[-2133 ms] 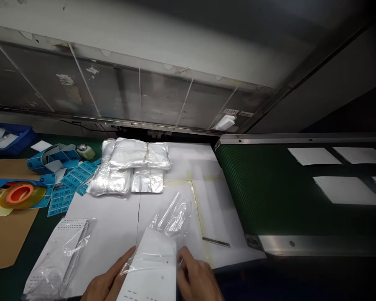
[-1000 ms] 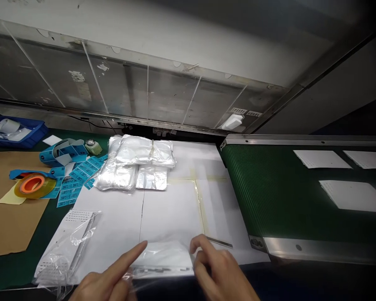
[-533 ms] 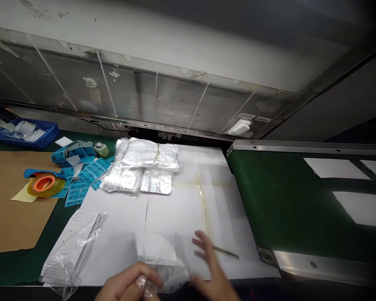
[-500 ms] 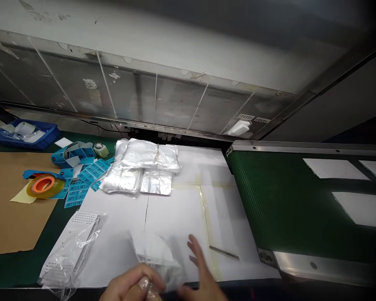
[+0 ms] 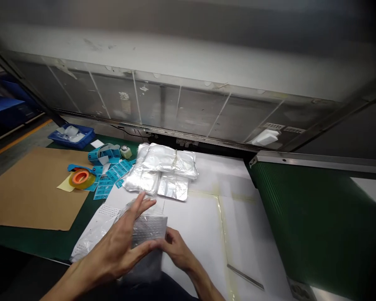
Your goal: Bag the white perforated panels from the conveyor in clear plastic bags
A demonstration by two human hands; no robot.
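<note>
A clear plastic bag with a white printed sheet or stack (image 5: 150, 228) inside stands upright at the near edge of the table. My right hand (image 5: 178, 251) pinches its right edge between thumb and fingers. My left hand (image 5: 122, 242) lies along the left side of the bag with fingers stretched and spread; its thumb reaches across the front to my right thumb. Behind my left hand, another bagged set of white sheets (image 5: 89, 234) lies flat on the white paper covering, partly hidden by the hand and forearm.
Bundled clear bags (image 5: 169, 161) lie at the back. Left of them are blue label strips (image 5: 103, 186), a tape roll (image 5: 81, 179), a small jar (image 5: 125, 151), cardboard (image 5: 37, 188) and a blue tray (image 5: 72, 137). A metal strip (image 5: 246, 277) lies right, beside a green conveyor (image 5: 316, 225).
The held bag has come upright and moved left. My right hand, open and apart before, now grips its edge; my left hand has gone from closed to spread. The view has swung left.
</note>
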